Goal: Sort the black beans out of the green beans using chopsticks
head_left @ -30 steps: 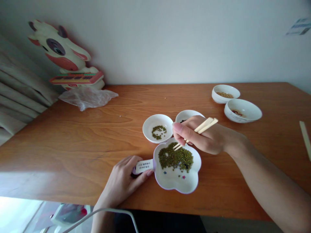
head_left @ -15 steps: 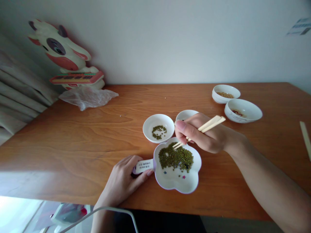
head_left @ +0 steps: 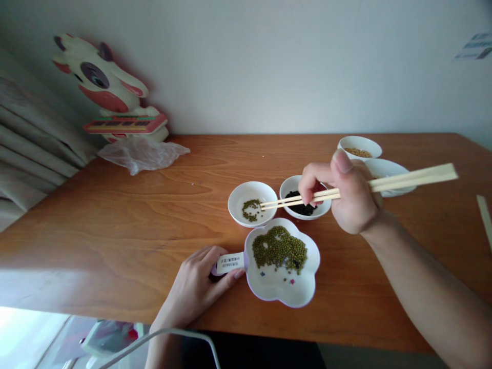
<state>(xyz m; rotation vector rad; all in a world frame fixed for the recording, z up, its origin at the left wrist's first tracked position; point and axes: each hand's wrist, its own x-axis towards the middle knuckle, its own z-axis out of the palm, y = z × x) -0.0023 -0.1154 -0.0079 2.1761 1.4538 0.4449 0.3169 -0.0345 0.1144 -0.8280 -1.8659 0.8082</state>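
Note:
My left hand (head_left: 203, 279) is closed on the labelled handle of a white, flower-shaped dish (head_left: 303, 289) with a lilac rim. Many mung beans (head_left: 280, 246) lie in that dish. In my right hand (head_left: 346, 192) is a pair of wooden chopsticks (head_left: 407, 180), their tips over the right inside of a small white bowl (head_left: 237, 207). That bowl contains a ring of mung beans (head_left: 249, 214); whether the tips hold a bean is too small to tell. Behind the chopsticks, a second white bowl (head_left: 285, 185) contains black beans or seeds (head_left: 303, 209).
At the back right stand a white bowl (head_left: 359, 140) of pale yellow grains and another white bowl (head_left: 395, 169), partly hidden by my right hand. A cow-shaped toy keyboard (head_left: 123, 123) and a clear plastic bag (head_left: 144, 154) sit at the back left. A wooden stick (head_left: 485, 218) lies far right.
My right hand has moved the chopsticks up from the flower-shaped dish, and their tips are now at the small mung bean bowl. The black contents are now uncovered. My left hand stays on the handle.

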